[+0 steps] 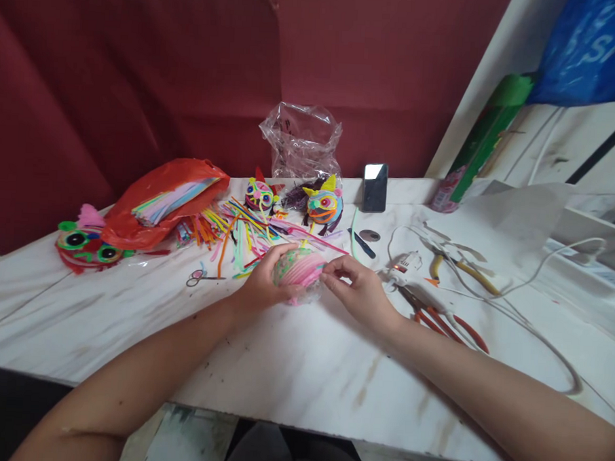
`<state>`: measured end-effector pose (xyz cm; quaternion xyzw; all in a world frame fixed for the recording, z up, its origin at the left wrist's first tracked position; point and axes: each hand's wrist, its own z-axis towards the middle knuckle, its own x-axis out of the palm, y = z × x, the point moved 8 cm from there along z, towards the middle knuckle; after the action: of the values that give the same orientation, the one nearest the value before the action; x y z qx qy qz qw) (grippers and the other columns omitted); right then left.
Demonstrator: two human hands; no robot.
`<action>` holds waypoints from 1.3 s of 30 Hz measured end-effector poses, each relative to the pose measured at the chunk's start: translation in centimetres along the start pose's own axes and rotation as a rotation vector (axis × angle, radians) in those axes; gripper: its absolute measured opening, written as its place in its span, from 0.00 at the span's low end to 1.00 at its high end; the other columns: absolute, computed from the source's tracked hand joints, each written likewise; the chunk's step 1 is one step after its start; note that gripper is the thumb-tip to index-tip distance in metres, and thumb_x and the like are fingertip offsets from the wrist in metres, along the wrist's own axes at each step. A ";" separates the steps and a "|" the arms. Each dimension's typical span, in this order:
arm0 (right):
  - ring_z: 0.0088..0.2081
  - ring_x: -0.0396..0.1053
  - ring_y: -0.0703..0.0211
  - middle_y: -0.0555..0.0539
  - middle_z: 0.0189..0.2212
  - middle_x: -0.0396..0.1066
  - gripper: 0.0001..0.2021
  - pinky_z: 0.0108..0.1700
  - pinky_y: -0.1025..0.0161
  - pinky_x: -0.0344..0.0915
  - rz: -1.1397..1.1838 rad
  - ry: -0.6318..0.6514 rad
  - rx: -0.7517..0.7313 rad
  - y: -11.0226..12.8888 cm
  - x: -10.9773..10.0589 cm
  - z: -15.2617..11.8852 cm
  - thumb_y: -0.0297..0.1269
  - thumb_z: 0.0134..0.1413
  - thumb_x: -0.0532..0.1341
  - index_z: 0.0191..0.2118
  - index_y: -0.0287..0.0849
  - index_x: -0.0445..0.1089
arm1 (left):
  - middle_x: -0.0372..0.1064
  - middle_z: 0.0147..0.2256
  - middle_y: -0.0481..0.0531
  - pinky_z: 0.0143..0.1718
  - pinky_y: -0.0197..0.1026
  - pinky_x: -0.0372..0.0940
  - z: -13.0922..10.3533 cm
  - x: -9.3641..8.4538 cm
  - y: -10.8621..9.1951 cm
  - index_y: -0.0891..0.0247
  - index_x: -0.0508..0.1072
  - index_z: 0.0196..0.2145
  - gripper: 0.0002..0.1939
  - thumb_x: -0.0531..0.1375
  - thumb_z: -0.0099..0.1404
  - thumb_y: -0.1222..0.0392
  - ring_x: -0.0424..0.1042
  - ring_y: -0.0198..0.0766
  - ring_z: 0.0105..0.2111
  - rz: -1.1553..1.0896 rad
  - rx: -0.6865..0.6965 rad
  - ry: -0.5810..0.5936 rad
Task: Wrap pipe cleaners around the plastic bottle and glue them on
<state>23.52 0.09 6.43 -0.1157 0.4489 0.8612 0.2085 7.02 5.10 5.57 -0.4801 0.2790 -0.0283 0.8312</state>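
A round ball (pixel 300 268) wrapped in pink, white and green strands is held over the white marbled table (pixel 291 372). My left hand (pixel 265 277) curls round its left side, thumb below and fingers above. At the ball's right side, my right hand (pixel 350 281) is closed in a pinch; what lies between its fingertips is too small to make out. Behind the ball are loose coloured pipe cleaners (pixel 243 234) and two finished-looking animal heads, one with red ears (pixel 259 197) and one with yellow ears (pixel 323 204).
Small scissors (pixel 198 278), a red bag (pixel 129 216) and a big-eyed head (pixel 85 248) lie left. Rightward are a phone (pixel 375 189), a black tool (pixel 362 244), a white glue gun (pixel 408 265), orange-handled pliers (pixel 449 325), yellow-handled pliers (pixel 468 275) and looping cables.
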 end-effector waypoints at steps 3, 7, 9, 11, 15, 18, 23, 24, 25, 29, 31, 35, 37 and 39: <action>0.31 0.68 0.59 0.48 0.28 0.70 0.03 0.34 0.61 0.67 -0.033 -0.019 -0.078 1.3 -0.5 0.0 0.34 0.53 0.60 0.30 0.43 0.67 | 0.58 0.58 0.63 0.62 0.53 0.53 -0.2 0.1 -0.2 0.64 0.61 0.57 0.42 0.68 0.48 0.45 0.58 0.54 0.60 -0.018 0.079 -0.018; 0.34 0.68 0.57 0.47 0.29 0.69 0.03 0.37 0.59 0.67 -0.096 -0.024 -0.232 3.1 -0.5 -0.5 0.31 0.55 0.60 0.31 0.44 0.67 | 0.56 0.60 0.64 0.61 0.52 0.53 -0.2 0.6 0.3 0.63 0.58 0.59 0.48 0.69 0.46 0.43 0.56 0.55 0.61 -0.084 0.049 0.012; 0.35 0.68 0.57 0.47 0.29 0.69 0.03 0.37 0.58 0.67 -0.105 0.000 -0.263 3.4 -0.1 -0.7 0.31 0.55 0.60 0.31 0.44 0.68 | 0.58 0.59 0.64 0.60 0.52 0.56 -0.2 0.8 0.9 0.64 0.58 0.60 0.49 0.70 0.45 0.42 0.58 0.56 0.60 -0.108 -0.040 0.023; 0.36 0.68 0.57 0.46 0.30 0.70 0.02 0.38 0.58 0.68 -0.085 0.009 -0.244 3.1 0.0 -0.8 0.31 0.56 0.60 0.33 0.44 0.68 | 0.60 0.58 0.63 0.58 0.51 0.58 -0.2 1.0 1.3 0.65 0.58 0.59 0.48 0.69 0.46 0.43 0.61 0.55 0.58 -0.108 -0.100 0.040; 0.33 0.70 0.58 0.47 0.30 0.71 0.03 0.37 0.60 0.68 -0.011 -0.048 -0.097 1.6 -0.9 -0.5 0.34 0.57 0.58 0.33 0.43 0.67 | 0.61 0.57 0.65 0.58 0.52 0.58 0.0 1.0 1.1 0.66 0.59 0.58 0.46 0.70 0.46 0.44 0.62 0.56 0.57 -0.083 -0.080 0.058; 0.33 0.70 0.58 0.47 0.30 0.72 0.04 0.36 0.61 0.68 -0.005 -0.045 -0.032 1.0 -1.3 -0.5 0.37 0.56 0.59 0.32 0.43 0.68 | 0.61 0.57 0.64 0.58 0.53 0.57 0.0 0.9 1.0 0.66 0.60 0.57 0.46 0.70 0.45 0.46 0.61 0.57 0.58 -0.047 -0.062 0.047; 0.34 0.71 0.57 0.47 0.29 0.72 0.03 0.37 0.59 0.68 -0.042 0.026 -0.081 1.4 -0.7 -0.7 0.36 0.54 0.61 0.31 0.44 0.68 | 0.62 0.55 0.62 0.58 0.53 0.57 -0.1 0.6 0.7 0.64 0.62 0.56 0.43 0.70 0.45 0.48 0.62 0.56 0.57 -0.011 -0.055 0.027; 0.34 0.71 0.57 0.47 0.29 0.72 0.03 0.37 0.59 0.68 -0.050 0.028 -0.095 1.5 -0.6 -0.7 0.35 0.54 0.61 0.30 0.44 0.68 | 0.62 0.54 0.62 0.58 0.53 0.57 -0.1 0.6 0.6 0.64 0.62 0.56 0.43 0.70 0.45 0.48 0.62 0.56 0.56 -0.003 -0.051 0.026; 0.33 0.70 0.57 0.47 0.28 0.72 0.04 0.37 0.59 0.67 -0.059 0.025 -0.104 1.5 -0.6 -0.7 0.35 0.54 0.61 0.30 0.44 0.68 | 0.63 0.54 0.62 0.57 0.53 0.58 0.0 0.6 0.6 0.64 0.62 0.56 0.43 0.70 0.45 0.48 0.62 0.56 0.56 0.004 -0.045 0.027; 0.32 0.69 0.57 0.48 0.27 0.71 0.04 0.36 0.60 0.66 -0.094 0.023 -0.099 1.5 -0.4 -0.6 0.34 0.55 0.60 0.29 0.44 0.67 | 0.63 0.53 0.61 0.56 0.53 0.58 0.0 0.8 0.4 0.63 0.62 0.55 0.43 0.70 0.44 0.47 0.63 0.56 0.55 0.006 -0.024 0.046; 0.32 0.69 0.58 0.48 0.27 0.71 0.03 0.35 0.60 0.65 -0.104 0.033 -0.086 1.5 -0.4 -0.6 0.33 0.54 0.60 0.29 0.43 0.67 | 0.62 0.53 0.61 0.56 0.53 0.58 0.0 0.9 0.3 0.63 0.61 0.55 0.43 0.69 0.45 0.47 0.63 0.55 0.55 0.009 -0.019 0.061; 0.30 0.68 0.60 0.50 0.25 0.70 0.05 0.34 0.62 0.63 -0.136 0.047 -0.077 1.9 -0.2 -0.8 0.31 0.51 0.61 0.27 0.43 0.65 | 0.62 0.53 0.61 0.54 0.52 0.60 -0.1 1.0 -0.4 0.63 0.61 0.53 0.38 0.67 0.48 0.45 0.64 0.53 0.53 0.054 -0.026 0.079; 0.29 0.67 0.60 0.51 0.24 0.70 0.06 0.33 0.62 0.62 -0.159 0.050 -0.103 2.3 0.0 -0.9 0.31 0.50 0.61 0.26 0.44 0.64 | 0.63 0.52 0.59 0.53 0.51 0.60 -0.2 0.9 -0.7 0.62 0.61 0.51 0.36 0.66 0.48 0.45 0.64 0.52 0.53 0.094 -0.025 0.071; 0.29 0.67 0.60 0.51 0.24 0.69 0.07 0.34 0.62 0.62 -0.174 0.047 -0.122 2.5 0.2 -1.0 0.31 0.50 0.61 0.26 0.43 0.63 | 0.64 0.51 0.58 0.53 0.51 0.60 -0.2 0.8 -0.8 0.61 0.61 0.50 0.35 0.66 0.48 0.46 0.65 0.51 0.52 0.146 -0.027 0.057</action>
<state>22.23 -1.95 7.61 -0.1868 0.3885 0.8627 0.2645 7.80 4.26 5.82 -0.4688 0.3369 0.0225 0.8162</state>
